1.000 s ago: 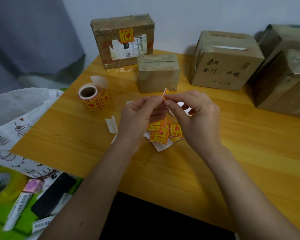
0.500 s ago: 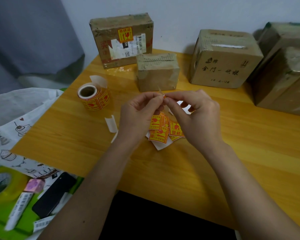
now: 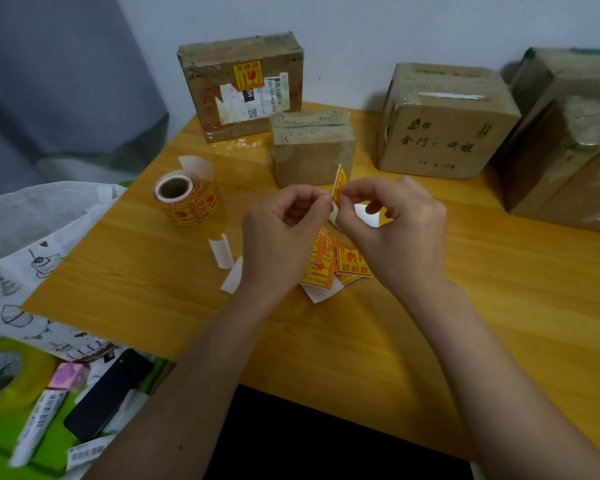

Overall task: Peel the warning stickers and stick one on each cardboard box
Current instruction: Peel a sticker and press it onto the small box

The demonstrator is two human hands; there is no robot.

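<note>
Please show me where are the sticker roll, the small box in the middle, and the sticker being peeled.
sticker roll (image 3: 187,199): head view, on its yellow printed side.
small box (image 3: 312,157): head view, on its front face.
sticker being peeled (image 3: 339,183): head view, on its yellow face above the fingers.

We see the table (image 3: 465,323) with four boxes along its far side: the flat box (image 3: 240,85) at the back left, the small box (image 3: 313,148) just before it to the right, the square box (image 3: 445,123) further right, and the large box (image 3: 565,140) at the right edge. The sticker roll (image 3: 187,197) lies left of the small box. Our left hand (image 3: 281,237) and right hand (image 3: 399,233) meet above the loose stickers (image 3: 340,265), with the backing strips (image 3: 227,261) to their left
</note>
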